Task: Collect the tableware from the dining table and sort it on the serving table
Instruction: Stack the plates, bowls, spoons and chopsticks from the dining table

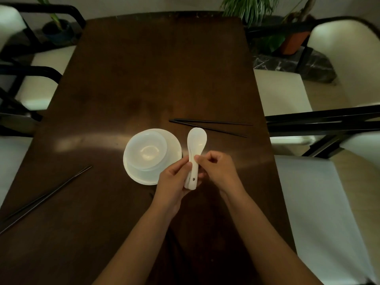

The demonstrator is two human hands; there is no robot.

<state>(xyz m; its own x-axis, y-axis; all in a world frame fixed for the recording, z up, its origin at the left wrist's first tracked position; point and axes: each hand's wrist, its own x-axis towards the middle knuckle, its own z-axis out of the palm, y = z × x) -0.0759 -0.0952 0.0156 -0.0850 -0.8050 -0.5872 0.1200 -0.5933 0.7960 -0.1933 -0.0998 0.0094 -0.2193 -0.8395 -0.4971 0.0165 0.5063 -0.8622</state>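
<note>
White soup spoons (196, 145), stacked together, are held above the dark wooden dining table (144, 79). My left hand (174, 182) grips their handles from the left and below. My right hand (218, 167) pinches the handles from the right. To their left, white bowls (147, 150) sit nested on stacked white plates (174, 149). One pair of black chopsticks (211, 125) lies just beyond the spoons on the right. Another black pair (45, 197) lies at the table's left edge.
Cream-cushioned chairs with black frames stand along both sides, such as the chair (320, 202) at the right. Potted plants (253, 9) stand past the table's far end.
</note>
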